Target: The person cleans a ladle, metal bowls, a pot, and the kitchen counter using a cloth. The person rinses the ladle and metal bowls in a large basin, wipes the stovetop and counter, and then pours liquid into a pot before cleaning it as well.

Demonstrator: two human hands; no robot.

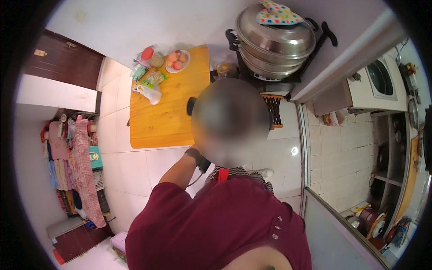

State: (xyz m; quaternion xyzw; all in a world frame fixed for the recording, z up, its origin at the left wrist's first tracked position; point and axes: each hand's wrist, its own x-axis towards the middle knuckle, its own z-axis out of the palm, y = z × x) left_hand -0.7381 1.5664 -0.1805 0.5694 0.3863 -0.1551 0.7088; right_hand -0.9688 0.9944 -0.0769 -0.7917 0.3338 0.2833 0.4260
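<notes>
A round blurred patch covers the middle of the view. My left arm reaches up to its lower left edge, with a black band and device [199, 160] on the wrist. Only a sliver of my left hand [193, 147] shows by the near edge of the yellow wooden table [165, 121]; its fingers are hidden. My right hand is out of view. On the table lie a plate of peach-like fruit [177, 61], a red-lidded jar [155, 59], a white plastic bag [152, 93] and a green-and-clear food packet [156, 78].
A large stacked metal steamer [275, 40] with a dotted cloth pad [278, 14] stands beyond the table. A door track [302, 141] runs at right, with a kitchen counter [362, 89] past it. Clothes [81, 162] hang at left. A white shoe [266, 173] is on the tiled floor.
</notes>
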